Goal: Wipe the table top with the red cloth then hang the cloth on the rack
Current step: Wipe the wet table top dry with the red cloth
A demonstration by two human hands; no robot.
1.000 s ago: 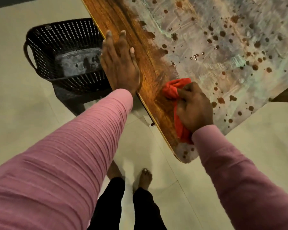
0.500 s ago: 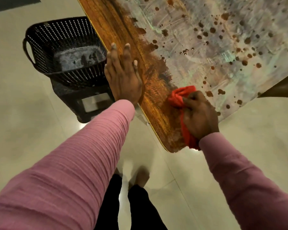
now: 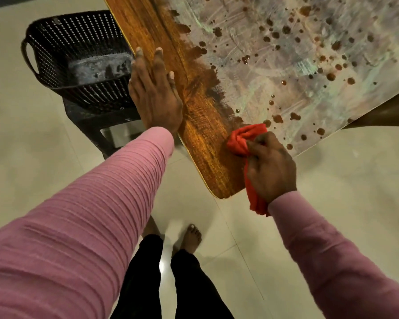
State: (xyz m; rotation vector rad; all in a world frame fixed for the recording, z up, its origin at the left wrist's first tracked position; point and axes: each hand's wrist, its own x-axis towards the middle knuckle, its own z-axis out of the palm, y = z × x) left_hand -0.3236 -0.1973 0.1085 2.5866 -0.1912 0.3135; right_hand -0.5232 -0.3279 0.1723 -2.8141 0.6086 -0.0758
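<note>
A bunched red cloth [image 3: 242, 139] is pressed on the wooden table top [image 3: 200, 125] near its close corner, and my right hand [image 3: 271, 168] grips it, a tail of cloth hanging below the wrist. A clean brown wood strip runs along the table's left edge; the rest of the top is covered in a pale dusty film with dark spots. My left hand [image 3: 154, 95] lies flat, fingers spread, on the left edge of the table. No rack is in view.
A black perforated plastic basket [image 3: 55, 42] sits on a dark stool [image 3: 90, 125] just left of the table edge. Pale tiled floor [image 3: 332, 192] surrounds the table corner. My bare feet [image 3: 191, 238] stand below the corner.
My right hand has dragged the red cloth toward the table's near corner, widening the clean wood strip. The left hand stays flat on the edge.
</note>
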